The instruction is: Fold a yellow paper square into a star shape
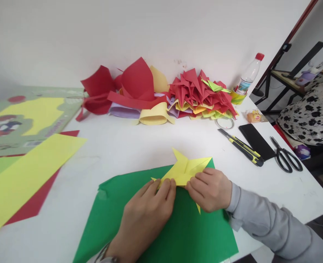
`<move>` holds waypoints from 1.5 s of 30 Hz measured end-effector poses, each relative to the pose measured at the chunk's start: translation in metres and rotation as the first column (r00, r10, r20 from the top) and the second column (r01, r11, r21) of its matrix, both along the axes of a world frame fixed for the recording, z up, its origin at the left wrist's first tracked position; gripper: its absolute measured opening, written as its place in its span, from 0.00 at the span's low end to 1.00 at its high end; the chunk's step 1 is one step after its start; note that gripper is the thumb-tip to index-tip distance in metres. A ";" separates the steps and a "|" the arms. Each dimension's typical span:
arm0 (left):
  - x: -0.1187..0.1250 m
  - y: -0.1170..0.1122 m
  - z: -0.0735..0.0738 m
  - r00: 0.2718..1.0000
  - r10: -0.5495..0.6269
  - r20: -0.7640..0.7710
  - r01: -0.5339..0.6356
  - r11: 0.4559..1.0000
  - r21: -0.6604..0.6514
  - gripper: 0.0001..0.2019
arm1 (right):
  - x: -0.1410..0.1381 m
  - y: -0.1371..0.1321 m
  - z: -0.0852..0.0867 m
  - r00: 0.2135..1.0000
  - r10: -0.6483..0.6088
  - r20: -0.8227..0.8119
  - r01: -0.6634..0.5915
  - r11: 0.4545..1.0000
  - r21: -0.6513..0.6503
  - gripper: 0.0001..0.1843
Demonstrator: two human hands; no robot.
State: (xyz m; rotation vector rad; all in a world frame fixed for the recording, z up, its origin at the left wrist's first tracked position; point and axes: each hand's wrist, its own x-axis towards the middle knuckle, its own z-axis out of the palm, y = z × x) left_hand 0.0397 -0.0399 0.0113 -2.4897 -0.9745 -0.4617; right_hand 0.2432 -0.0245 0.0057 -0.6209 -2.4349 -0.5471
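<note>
A folded yellow paper star (pixel 181 168) with several points lies over a green paper sheet (pixel 117 204). My left hand (pixel 153 208) has its fingertips pressed together on the star's near left edge. At the near right side, my right hand (pixel 210 190) pinches the star between thumb and curled fingers. One yellow point sticks out below my right hand. My fingers hide parts of the star's lower edge.
Red folded paper stars (pixel 196 91) and rolled paper pieces (pixel 138 86) line the wall. A bottle (pixel 249 75), a utility knife (pixel 242 148), a black flat object (pixel 256 140) and scissors (pixel 284 155) are right. Yellow paper strips (pixel 35 175) lie left. Someone in patterned clothing (pixel 312 106) is beyond.
</note>
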 end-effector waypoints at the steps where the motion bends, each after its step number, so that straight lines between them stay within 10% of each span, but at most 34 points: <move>1: 0.000 0.000 0.000 1.000 0.004 0.009 -0.004 1.000 -0.010 0.18 | 0.000 0.000 -0.001 1.000 0.005 0.016 -0.005 1.000 -0.003 0.13; 36: -0.006 0.001 -0.010 0.999 -0.031 0.004 0.031 0.999 0.035 0.17 | 0.001 0.003 0.002 0.997 0.000 -0.078 -0.012 0.988 -0.152 0.12; 45: 0.003 -0.002 -0.010 0.923 -0.292 0.249 0.291 0.956 0.041 0.15 | -0.006 -0.001 -0.001 0.995 0.000 -0.099 -0.014 0.991 -0.134 0.17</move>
